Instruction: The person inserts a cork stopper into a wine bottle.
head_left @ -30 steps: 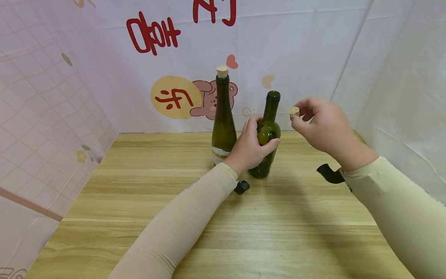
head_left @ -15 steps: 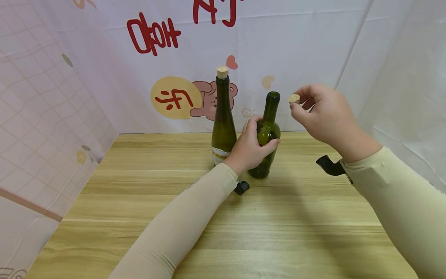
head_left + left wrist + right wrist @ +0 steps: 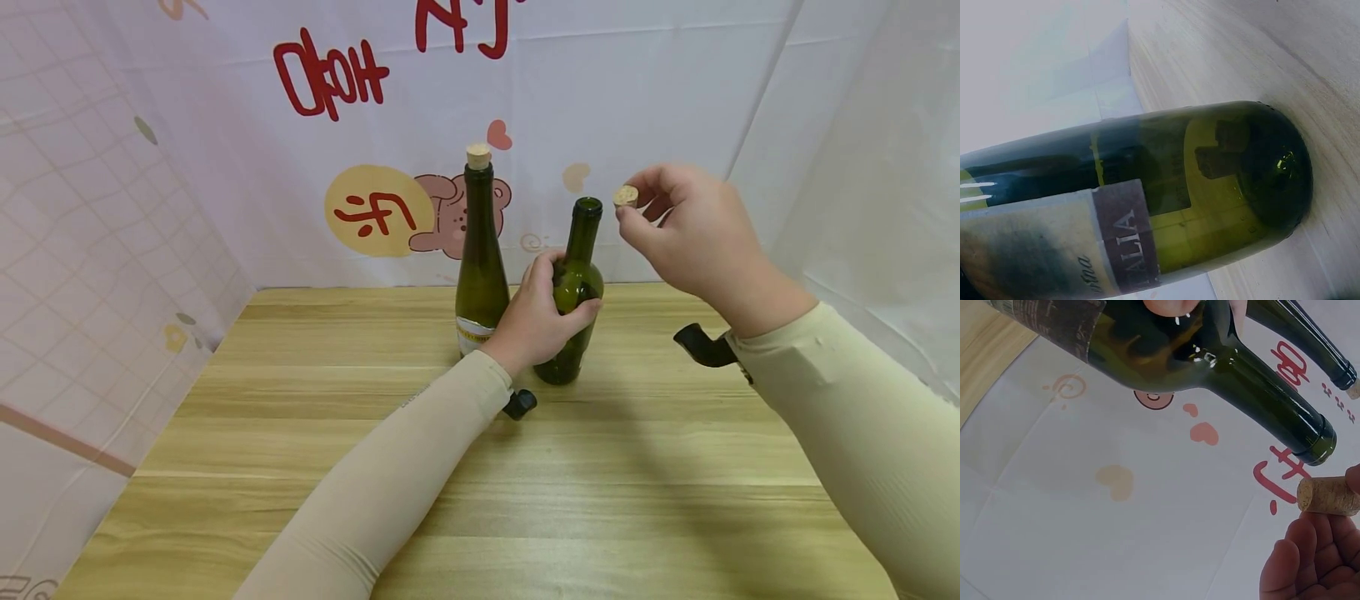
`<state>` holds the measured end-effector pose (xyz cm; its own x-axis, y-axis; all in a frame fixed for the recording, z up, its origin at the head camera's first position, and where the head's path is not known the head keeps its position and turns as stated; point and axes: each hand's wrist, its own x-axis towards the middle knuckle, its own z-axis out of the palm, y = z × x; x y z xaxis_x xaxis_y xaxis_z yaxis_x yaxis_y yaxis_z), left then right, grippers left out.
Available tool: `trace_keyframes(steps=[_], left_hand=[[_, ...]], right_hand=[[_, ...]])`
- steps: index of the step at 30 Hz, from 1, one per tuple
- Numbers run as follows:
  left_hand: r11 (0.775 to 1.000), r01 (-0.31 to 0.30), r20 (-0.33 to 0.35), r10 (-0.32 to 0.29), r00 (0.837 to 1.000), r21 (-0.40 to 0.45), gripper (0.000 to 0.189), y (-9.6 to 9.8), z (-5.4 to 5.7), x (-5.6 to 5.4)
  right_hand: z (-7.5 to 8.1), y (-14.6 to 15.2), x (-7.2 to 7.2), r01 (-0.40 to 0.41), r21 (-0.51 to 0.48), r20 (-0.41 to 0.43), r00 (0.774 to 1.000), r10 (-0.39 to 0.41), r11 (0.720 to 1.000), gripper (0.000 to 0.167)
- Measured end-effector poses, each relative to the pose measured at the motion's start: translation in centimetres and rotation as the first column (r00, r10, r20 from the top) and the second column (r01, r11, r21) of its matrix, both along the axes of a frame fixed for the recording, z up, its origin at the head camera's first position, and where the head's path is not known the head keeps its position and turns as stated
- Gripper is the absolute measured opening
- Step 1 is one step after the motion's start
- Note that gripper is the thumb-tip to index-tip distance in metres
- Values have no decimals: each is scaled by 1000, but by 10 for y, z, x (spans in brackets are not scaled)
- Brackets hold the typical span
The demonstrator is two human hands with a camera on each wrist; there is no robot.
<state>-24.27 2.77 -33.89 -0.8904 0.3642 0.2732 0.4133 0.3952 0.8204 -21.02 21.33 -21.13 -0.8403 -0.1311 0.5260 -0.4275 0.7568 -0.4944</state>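
My left hand [image 3: 537, 319] grips the shoulder of an upright green wine bottle [image 3: 585, 242], whose mouth is uncovered. To the right of that mouth, slightly higher in the head view and apart from it, my right hand [image 3: 693, 229] pinches a cork [image 3: 626, 197] between thumb and fingers. In the right wrist view the cork [image 3: 1329, 495] lies close to the bottle's rim. Left of my left hand stands a taller green wine bottle [image 3: 480, 242] with a cork [image 3: 477, 156] protruding from its neck. A labelled bottle body [image 3: 1222, 206] fills the left wrist view; dark pieces show through its glass.
Both bottles stand near the back of a wooden table [image 3: 337, 467]. Behind them hangs a white printed backdrop [image 3: 645, 92]. Black camera mounts jut from beneath both wrists, the right one [image 3: 703, 346] above the table.
My right hand has risen with the cork and shifted slightly left, from beside the bottle's neck to about mouth height. My left hand and both bottles have stayed in place.
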Motion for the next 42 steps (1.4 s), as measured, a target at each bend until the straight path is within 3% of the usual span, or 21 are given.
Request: trace_keyframes(steps=[32,42], left_hand=[[1000,-10,8,10,1000,-16,73,0,1,0],[1000,-5,9,5,1000,-5,74,-1,1,1]], right_hand=[[10,-15,-7,-35,-10,-36,999,34,999,22],[11,-20,-8,-63,-52,-57,997,60,997,22]])
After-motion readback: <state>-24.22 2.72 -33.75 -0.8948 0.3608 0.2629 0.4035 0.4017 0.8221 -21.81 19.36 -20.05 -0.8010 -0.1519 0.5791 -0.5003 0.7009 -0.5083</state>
